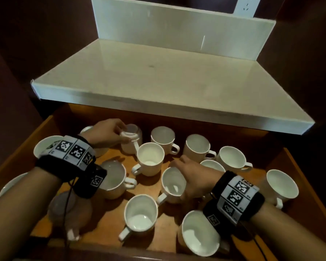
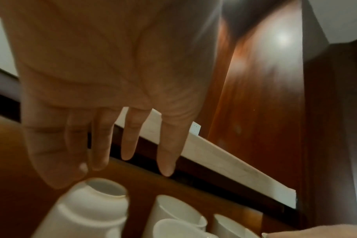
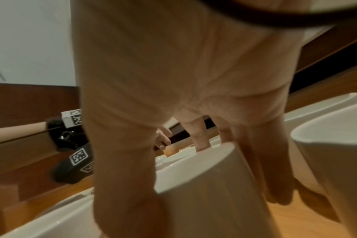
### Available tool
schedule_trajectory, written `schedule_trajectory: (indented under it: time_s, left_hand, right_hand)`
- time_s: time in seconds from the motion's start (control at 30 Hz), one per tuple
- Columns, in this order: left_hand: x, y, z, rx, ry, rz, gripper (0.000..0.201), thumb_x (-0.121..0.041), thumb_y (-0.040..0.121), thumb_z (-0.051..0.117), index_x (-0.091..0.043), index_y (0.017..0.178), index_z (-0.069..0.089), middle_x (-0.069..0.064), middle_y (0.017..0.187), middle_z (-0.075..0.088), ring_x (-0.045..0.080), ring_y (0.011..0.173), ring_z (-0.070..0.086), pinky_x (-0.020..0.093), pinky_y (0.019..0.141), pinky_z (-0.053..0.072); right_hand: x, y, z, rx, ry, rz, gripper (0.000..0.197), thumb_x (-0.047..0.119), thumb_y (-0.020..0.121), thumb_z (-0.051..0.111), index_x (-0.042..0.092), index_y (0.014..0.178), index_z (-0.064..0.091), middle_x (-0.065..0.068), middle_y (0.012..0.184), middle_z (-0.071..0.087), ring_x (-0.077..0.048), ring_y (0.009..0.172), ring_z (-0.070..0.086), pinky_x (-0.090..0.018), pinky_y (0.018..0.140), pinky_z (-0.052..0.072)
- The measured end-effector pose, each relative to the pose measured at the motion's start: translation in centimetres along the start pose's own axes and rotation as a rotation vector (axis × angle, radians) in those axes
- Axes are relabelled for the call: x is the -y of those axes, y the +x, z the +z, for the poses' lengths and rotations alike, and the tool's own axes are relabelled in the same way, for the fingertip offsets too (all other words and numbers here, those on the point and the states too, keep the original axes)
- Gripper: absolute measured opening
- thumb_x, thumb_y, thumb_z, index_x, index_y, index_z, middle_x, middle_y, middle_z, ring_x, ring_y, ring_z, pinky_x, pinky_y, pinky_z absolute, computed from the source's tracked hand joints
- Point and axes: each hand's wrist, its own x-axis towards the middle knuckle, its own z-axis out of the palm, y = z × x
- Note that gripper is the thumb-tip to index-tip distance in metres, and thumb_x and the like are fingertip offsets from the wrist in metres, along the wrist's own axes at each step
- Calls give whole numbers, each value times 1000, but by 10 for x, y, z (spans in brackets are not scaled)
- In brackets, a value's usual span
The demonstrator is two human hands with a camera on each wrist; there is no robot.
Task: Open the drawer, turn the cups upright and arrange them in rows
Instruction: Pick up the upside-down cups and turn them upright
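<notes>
**Hands among the cups**

While the counter (image 1: 158,76) overhangs it, the drawer (image 1: 300,166) stands open below, holding white cups (image 1: 232,159), most of them upright. Toward the drawer's back left, the left hand (image 1: 105,132) reaches over an upturned cup (image 1: 130,142), fingers (image 2: 167,153) straight and apart, thumb near its base. Near the drawer's middle, the right hand (image 1: 192,176) grips a tilted cup (image 1: 172,183), fingers (image 3: 200,136) over its rim, thumb against its wall.
</notes>
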Motion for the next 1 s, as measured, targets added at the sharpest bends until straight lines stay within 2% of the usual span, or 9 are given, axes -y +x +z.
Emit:
schedule_trajectory:
  time_s: [0.17,0.3,0.4,0.53,0.63,0.73,0.83,0.93,1.0]
  left_hand:
    - [18,15,-7,70,28,-40,62,-34,78,77,-16,131,51,8,128,60,21,108,59,29,85,47]
    - [25,29,-9,128,24,-31,76,-35,78,76,-14,141,39,11,134,54,25,113,58,39,91,54]
    - [19,39,-8,151,67,16,77,-38,79,74,-13,142,37,11,135,53,27,113,58,40,89,56]
    - [6,55,6,165,220,97,79,-36,79,75,-10,141,35,14,137,52,31,121,55,35,89,50]
    - [5,68,19,230,299,139,44,-33,70,80,-26,110,62,5,119,66,24,103,64,28,77,49]
    - [9,78,19,252,326,109,27,-33,64,83,-27,80,62,-1,90,69,18,78,61,24,67,46]
    - [9,76,15,223,272,125,56,-33,56,86,-19,106,68,4,102,71,23,87,66,25,67,50]
    - [9,62,11,154,189,127,81,-24,64,87,-15,135,49,12,129,60,31,112,62,30,75,54]
    - [12,53,4,115,121,116,83,-23,67,86,-14,136,41,16,130,56,35,112,60,37,77,56]
  right_hand:
    - [2,1,-4,44,-37,57,95,35,66,86,25,143,31,1,134,37,-19,121,44,-28,93,42]
    - [4,-8,-19,44,60,130,105,36,64,87,35,148,25,8,143,40,-15,126,45,-29,99,44]
    - [14,-10,-38,-115,129,135,92,37,69,85,30,145,35,7,137,49,-11,118,52,-20,90,46]
    - [35,4,-46,-326,128,176,73,42,73,80,26,136,48,4,127,57,-11,108,59,-28,90,51]
    - [49,21,-37,-389,323,183,64,39,75,79,26,132,53,7,123,60,-7,99,62,-24,84,51]
    - [60,35,-28,-408,436,166,56,38,77,78,26,128,57,9,121,62,-5,100,63,-21,81,49]
    - [63,44,-21,-407,517,165,50,39,78,77,30,123,60,9,117,65,-5,101,63,-27,87,53]
    - [60,44,-21,-430,585,161,43,38,78,76,31,119,63,11,113,66,-5,100,63,-30,86,54]
    - [57,46,-22,-465,639,158,32,34,79,76,31,109,65,11,109,67,-8,97,64,-31,80,54]
